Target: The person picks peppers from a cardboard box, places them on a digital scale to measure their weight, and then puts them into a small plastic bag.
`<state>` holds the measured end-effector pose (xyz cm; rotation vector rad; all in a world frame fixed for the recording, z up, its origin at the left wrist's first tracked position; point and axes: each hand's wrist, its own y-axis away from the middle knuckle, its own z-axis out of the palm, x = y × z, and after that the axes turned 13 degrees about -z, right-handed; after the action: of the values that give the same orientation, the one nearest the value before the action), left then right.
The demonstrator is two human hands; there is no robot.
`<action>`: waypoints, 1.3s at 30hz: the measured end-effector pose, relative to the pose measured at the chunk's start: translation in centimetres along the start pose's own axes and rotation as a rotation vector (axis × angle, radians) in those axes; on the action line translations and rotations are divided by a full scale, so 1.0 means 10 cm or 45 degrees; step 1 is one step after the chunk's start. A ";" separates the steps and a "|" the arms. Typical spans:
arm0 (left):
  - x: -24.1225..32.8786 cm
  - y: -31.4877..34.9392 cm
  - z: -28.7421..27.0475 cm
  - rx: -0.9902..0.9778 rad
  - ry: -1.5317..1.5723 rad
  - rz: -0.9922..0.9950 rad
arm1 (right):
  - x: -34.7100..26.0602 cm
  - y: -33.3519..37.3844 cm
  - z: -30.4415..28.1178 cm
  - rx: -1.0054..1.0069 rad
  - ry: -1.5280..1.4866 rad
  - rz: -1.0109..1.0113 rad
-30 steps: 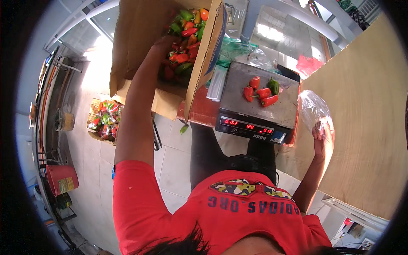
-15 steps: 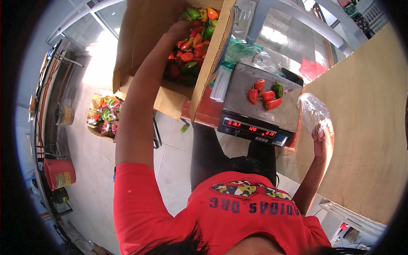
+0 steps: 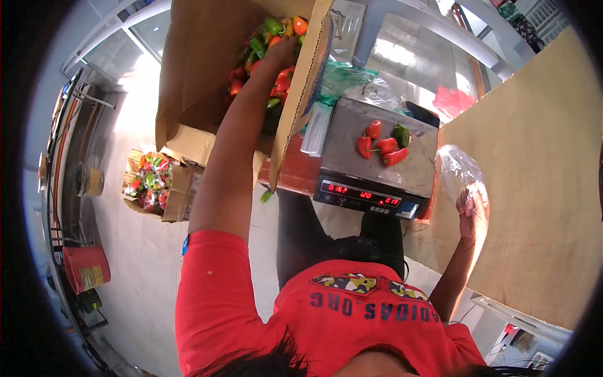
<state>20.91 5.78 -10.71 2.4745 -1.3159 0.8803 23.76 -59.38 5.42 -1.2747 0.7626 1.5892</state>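
My left hand (image 3: 282, 53) reaches down into a tall cardboard box (image 3: 201, 69), among red, green and orange peppers (image 3: 256, 47). Its fingers are hidden by the hand's back and the peppers, so whether they grip one does not show. In my right hand (image 3: 473, 207), at the right, the fingers are closed on a clear plastic bag (image 3: 457, 166), which stands up puffed above them. Between the hands is a digital scale (image 3: 358, 195) with a lit red display. Several red peppers (image 3: 387, 146) and a green pepper (image 3: 401, 134) lie together on its metal plate.
Green and clear plastic bags (image 3: 352, 80) lie behind the scale, with a pink bag (image 3: 453, 100) farther right. A large wooden board (image 3: 534, 176) fills the right side. On the floor at left stands a smaller box (image 3: 173, 198) of bagged peppers, and beyond it a red bucket (image 3: 85, 267).
My left hand has moved right inside the box, over to the peppers near its right wall. My right hand still holds the bag, and the peppers on the scale are unchanged.
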 end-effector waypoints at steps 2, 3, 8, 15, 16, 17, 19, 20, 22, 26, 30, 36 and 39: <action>-0.59 0.00 -0.32 0.057 0.271 -0.031 | 0.01 -0.04 0.11 -0.125 -0.098 0.029; -1.00 0.18 -0.91 0.108 0.480 -0.032 | 0.02 -0.06 0.16 -0.231 -0.206 0.034; -0.06 0.33 -0.36 0.272 -0.330 0.417 | 0.06 -0.03 -0.11 -0.070 -0.072 0.006; 0.67 1.16 -1.45 -0.204 0.975 -0.380 | 0.00 0.01 0.06 -0.005 -0.074 0.015; 0.72 1.32 -1.61 -0.131 1.051 -0.357 | 0.00 0.01 0.07 0.003 -0.069 0.000; 0.77 1.49 -1.75 -0.069 1.130 -0.331 | 0.01 0.02 0.06 0.020 -0.059 -0.014; 1.00 1.93 -2.07 -0.015 1.434 -0.329 | 0.02 0.02 0.03 0.054 -0.069 -0.021; 1.41 2.10 -2.13 0.093 1.321 -0.258 | 0.01 0.01 -0.06 0.103 -0.078 -0.042; 2.05 2.64 -2.24 0.352 1.079 -0.114 | 0.02 0.00 -0.16 0.132 -0.090 -0.041; 2.73 3.54 -2.04 0.446 0.878 0.132 | 0.10 -0.03 -0.28 0.061 -0.158 -0.026; 3.32 3.53 -1.00 0.133 0.902 0.092 | 0.03 0.02 -0.23 0.073 -0.207 -0.027; 2.88 2.37 0.64 0.029 0.755 -0.122 | -0.04 0.08 -0.34 0.025 -0.247 -0.118; 2.79 2.15 1.10 0.163 0.430 -0.027 | 0.04 0.10 -0.48 0.035 -0.349 -0.113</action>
<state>19.97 -30.69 -5.12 2.2887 -1.1469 1.3443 24.62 -63.87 3.70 -1.0289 0.5462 1.6325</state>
